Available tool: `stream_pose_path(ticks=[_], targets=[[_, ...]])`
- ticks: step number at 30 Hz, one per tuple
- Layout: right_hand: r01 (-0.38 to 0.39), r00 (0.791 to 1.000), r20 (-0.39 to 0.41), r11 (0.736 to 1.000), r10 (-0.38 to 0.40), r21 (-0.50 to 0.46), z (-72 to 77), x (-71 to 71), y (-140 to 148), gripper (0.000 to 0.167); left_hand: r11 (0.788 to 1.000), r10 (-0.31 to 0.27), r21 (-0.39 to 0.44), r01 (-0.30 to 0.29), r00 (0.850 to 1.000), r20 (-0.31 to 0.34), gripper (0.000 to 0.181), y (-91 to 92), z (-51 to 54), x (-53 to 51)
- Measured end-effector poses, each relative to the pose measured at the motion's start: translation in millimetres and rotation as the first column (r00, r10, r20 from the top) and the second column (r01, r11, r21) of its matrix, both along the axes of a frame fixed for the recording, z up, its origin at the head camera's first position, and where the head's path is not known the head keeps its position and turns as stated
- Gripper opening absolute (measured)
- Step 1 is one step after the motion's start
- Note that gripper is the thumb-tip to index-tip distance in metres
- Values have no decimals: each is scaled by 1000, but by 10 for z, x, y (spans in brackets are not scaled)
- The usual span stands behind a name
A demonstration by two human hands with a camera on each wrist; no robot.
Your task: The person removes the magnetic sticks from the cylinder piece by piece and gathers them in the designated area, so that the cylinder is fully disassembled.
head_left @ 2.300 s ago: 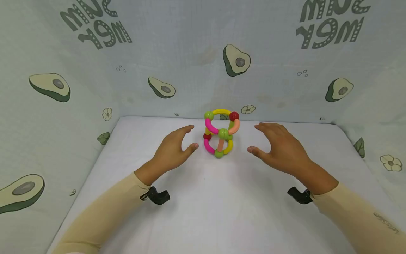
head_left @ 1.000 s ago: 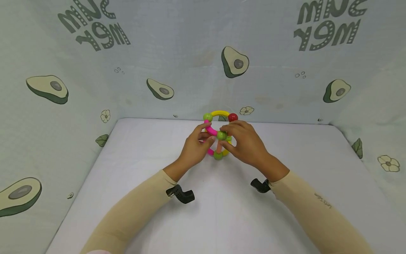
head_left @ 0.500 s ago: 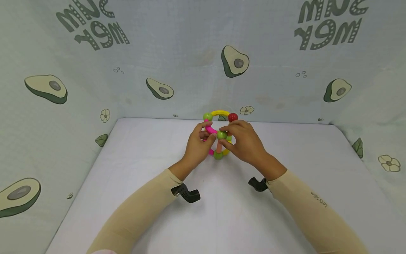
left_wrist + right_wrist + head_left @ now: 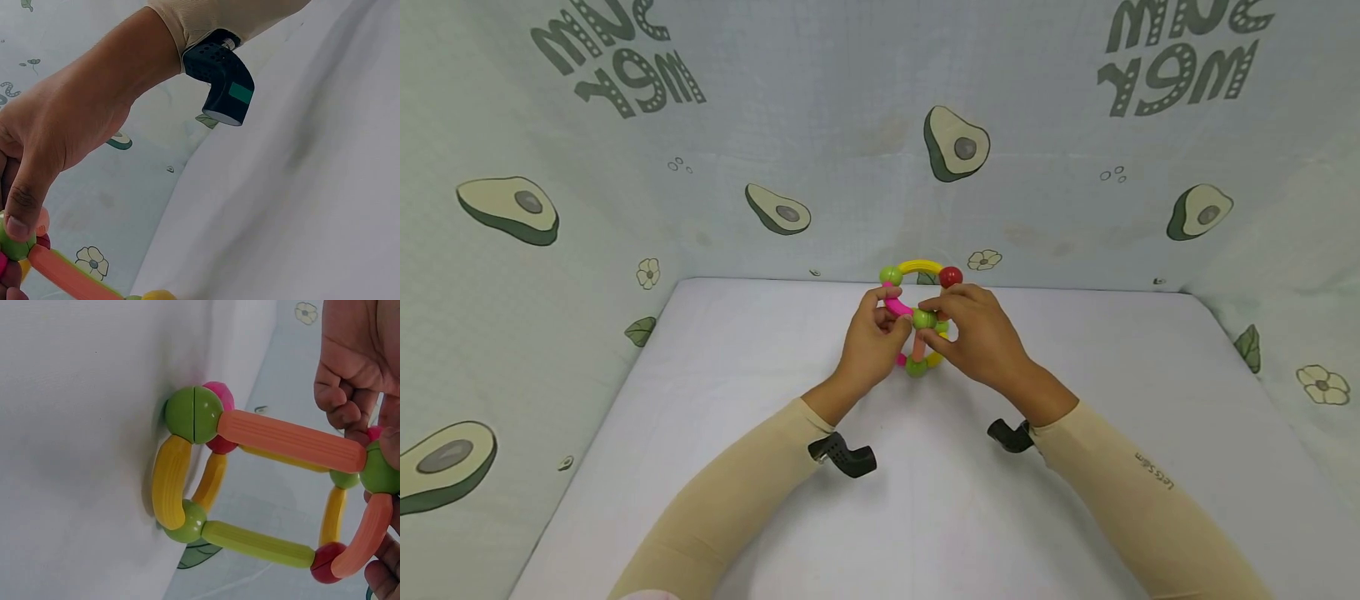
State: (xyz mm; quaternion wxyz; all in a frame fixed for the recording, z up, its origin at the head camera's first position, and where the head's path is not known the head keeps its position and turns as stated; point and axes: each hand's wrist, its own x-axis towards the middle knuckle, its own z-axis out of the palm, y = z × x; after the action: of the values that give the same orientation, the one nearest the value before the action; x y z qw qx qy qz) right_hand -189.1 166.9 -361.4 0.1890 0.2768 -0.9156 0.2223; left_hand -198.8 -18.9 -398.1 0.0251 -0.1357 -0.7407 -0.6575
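Observation:
A toy frame of coloured balls and rods stands near the table's back edge. Its yellow curved rod (image 4: pixel 920 266) and red ball (image 4: pixel 951 277) show above the hands. My left hand (image 4: pixel 868 342) holds the pink curved rod (image 4: pixel 898 307) from the left, thumb close to the front upper green ball (image 4: pixel 924 320). My right hand (image 4: pixel 981 337) pinches that ball between thumb and fingers. Below it, a straight orange rod (image 4: pixel 294 440) runs to the lower green ball (image 4: pixel 194 415) in the right wrist view. My hands hide part of the frame's right and left sides.
The white tabletop (image 4: pixel 917 500) spreads in front of the frame. Behind it hangs a pale cloth (image 4: pixel 850 108) printed with avocados, close to the frame's back. Black wrist cameras (image 4: pixel 844 455) project from both sleeves.
Both hands have come inward from either side and taken hold of the toy frame. Over the last half second they barely move; the frame stays in place.

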Motion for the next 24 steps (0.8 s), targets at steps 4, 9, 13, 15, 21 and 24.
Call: stream_pose_path(ticks=[4,9,13,15,21,24], targets=[[-8,1000,-5,1000,7,-6,-11,-2,7,42,1000,2,0,-2,1000,-6,38,5,-4,-5],[-1,1000,-2,1000,1,-9,-23,-3,15,42,1000,-4,6,4,1000,-6,38,12,-19,-4],[10,1000,7,1000,-10,-5,-22,2,17,43,1000,-17,3,17,1000,-7,44,0,-31,7],[15,1000,12,1000,-15,-2,-22,6,15,43,1000,-20,1,20,1000,4,54,-12,-38,11],[30,999,28,999,-31,13,-13,17,2,44,1000,-10,2,10,998,60,76,-57,-74,3],[37,999,33,999,-38,21,-13,15,-1,44,1000,-6,-11,7,996,85,72,-75,-96,-1]])
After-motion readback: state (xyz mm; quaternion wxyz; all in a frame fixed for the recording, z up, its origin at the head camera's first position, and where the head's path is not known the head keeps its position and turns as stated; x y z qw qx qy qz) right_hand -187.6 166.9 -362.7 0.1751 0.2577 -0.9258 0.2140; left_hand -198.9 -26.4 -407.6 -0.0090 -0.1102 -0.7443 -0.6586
